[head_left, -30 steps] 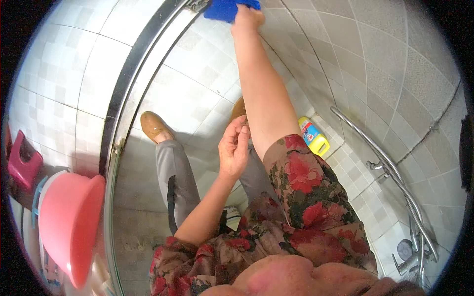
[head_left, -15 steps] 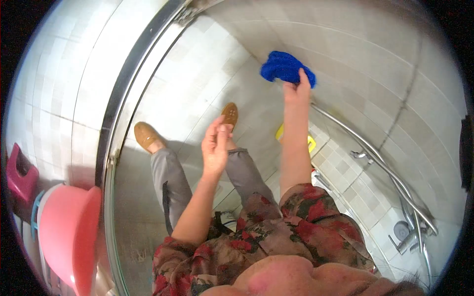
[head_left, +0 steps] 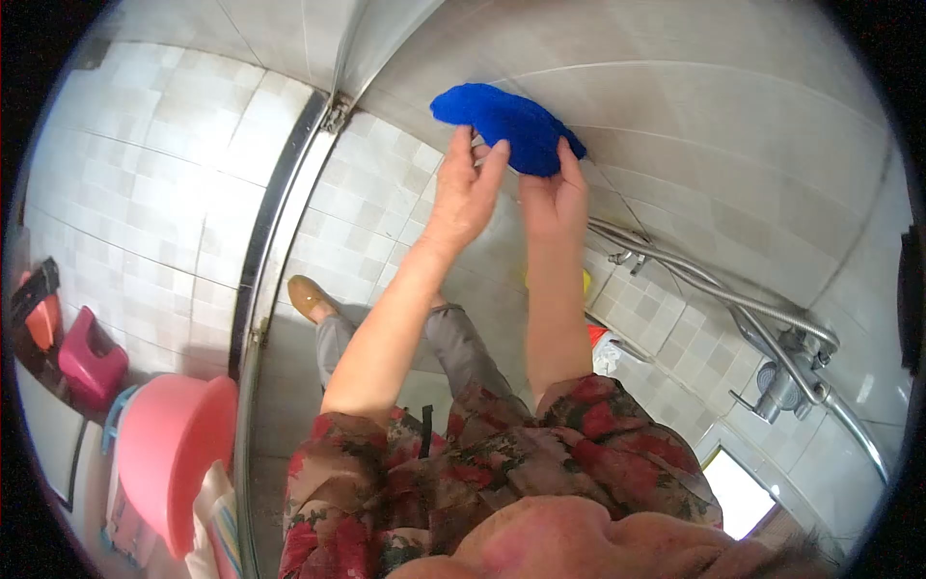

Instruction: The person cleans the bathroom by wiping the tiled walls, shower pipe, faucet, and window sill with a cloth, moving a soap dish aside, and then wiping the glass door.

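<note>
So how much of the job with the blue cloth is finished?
Done: I can't tell, because no part of the wall clearly looks freshly wiped.
In hand: the blue cloth, up by the wall, with the right hand gripping it and the left hand at its edge.
Left: maybe the dark marks at the door-frame corner, if those need cleaning too.

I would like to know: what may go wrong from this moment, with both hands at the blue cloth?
The blue cloth meets the left hand and right hand near its lower edge, so it might slip. The shower hose runs close to the right hand, which may bump it. A shoe is beside the door track; a sideways step could cause a trip.
</note>
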Motion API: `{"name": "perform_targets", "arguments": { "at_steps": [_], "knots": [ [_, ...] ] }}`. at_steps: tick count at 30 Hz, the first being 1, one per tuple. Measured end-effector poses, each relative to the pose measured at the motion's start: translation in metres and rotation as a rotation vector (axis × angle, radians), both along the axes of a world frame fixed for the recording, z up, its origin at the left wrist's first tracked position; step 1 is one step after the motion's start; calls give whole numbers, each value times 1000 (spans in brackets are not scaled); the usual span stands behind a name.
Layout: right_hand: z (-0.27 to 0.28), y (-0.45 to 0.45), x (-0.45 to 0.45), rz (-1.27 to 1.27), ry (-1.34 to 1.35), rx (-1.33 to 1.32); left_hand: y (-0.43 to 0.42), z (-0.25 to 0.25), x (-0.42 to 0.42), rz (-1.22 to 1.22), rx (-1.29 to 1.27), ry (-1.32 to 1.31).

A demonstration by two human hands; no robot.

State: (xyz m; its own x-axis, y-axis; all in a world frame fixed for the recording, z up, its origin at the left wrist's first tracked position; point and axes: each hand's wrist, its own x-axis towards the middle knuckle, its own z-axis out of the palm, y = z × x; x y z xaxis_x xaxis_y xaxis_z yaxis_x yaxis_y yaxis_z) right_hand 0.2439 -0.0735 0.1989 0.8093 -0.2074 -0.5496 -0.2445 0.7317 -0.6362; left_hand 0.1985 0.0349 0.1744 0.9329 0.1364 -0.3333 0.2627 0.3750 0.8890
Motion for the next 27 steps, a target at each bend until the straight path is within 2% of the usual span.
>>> {"name": "perform_targets", "arguments": {
  "at_steps": [2,3,4,5,7,8,10,12,13,15,17,18,20,22,24,25,26,27],
  "knots": [
    [25,-17,-9,121,-177,75,-8,45,8,-26,65,3],
    [47,-18,-14,114,-179,95,-16,65,4,72,35,-118],
    [77,-16,-19,158,-236,-15,-19,80,3,172,1,-246],
    [94,-16,-22,197,-290,-132,-21,92,3,165,13,-251],
    [82,-27,-22,194,-265,-219,-26,106,2,118,69,-194],
    [40,-39,-18,230,-275,-425,-27,100,5,116,74,-193],
    [-30,-53,-13,281,-284,-841,-30,62,18,-46,240,195],
    [-29,-20,-6,127,13,-477,-46,-38,28,200,429,21],
    [-51,-14,-5,37,195,-418,-41,-63,34,177,309,126],
    [-104,-8,0,70,32,-373,-28,-103,39,161,143,265],
    [-92,2,4,110,197,-387,-16,-115,37,160,99,310],
    [-86,1,1,105,205,-383,-12,-108,36,210,21,281],
    [-68,3,4,249,121,-437,-3,-71,40,248,-133,212],
    [-20,11,1,299,-93,-599,4,-26,40,340,-159,56],
    [41,17,-3,193,-173,-675,14,33,37,302,21,-14],
    [85,24,-5,85,-264,-670,12,73,38,299,26,-25],
    [114,26,-6,-23,-349,-664,4,114,37,327,69,-175],
    [119,20,-4,-28,-353,-663,-2,135,37,352,106,-324]
  ]
}}
